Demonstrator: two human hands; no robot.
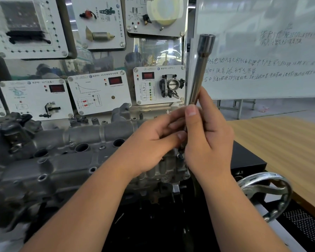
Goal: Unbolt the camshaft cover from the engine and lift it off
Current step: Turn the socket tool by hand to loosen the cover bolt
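Observation:
The grey cast camshaft cover [84, 140] lies across the top of the engine, from far left to the middle, with round plug wells and bolt holes showing. My right hand [209, 140] grips the lower end of a long steel socket wrench [200, 70] that stands nearly upright, socket end up. My left hand [153, 146] meets it from the left, thumb and fingers pinching the tool's lower part just above the cover's right end. A dark bolt head [180, 155] shows below the hands.
A metal handwheel [265, 195] sticks out at the lower right by a black box [247, 160]. A wooden tabletop [284, 146] lies to the right. Sensor display panels [100, 93] and a whiteboard [262, 51] stand close behind the engine.

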